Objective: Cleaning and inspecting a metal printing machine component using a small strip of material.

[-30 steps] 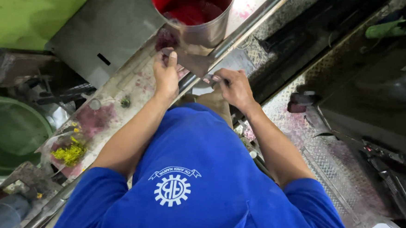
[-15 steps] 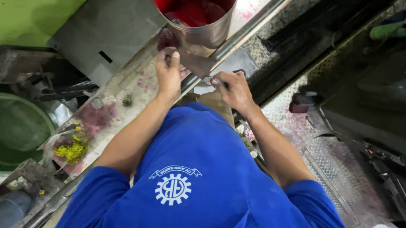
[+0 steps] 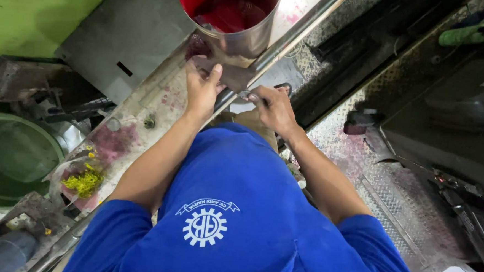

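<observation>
Two hands (image 3: 203, 90) (image 3: 274, 107) counted; one metal can (image 3: 242, 31) of red ink; one green basin (image 3: 12, 157); one yellow lump (image 3: 83, 182) seen.

Industrial print or paint workshop: ink-stained metal bench (image 3: 144, 106), steel can of red ink (image 3: 234, 17), checker-plate floor (image 3: 393, 193), machinery alongside.

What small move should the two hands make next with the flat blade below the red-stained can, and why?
Probably draw the blade on toward the metal can: the left hand presses its flat face, the right hand grips the handle end, and the can's mouth is open.
</observation>
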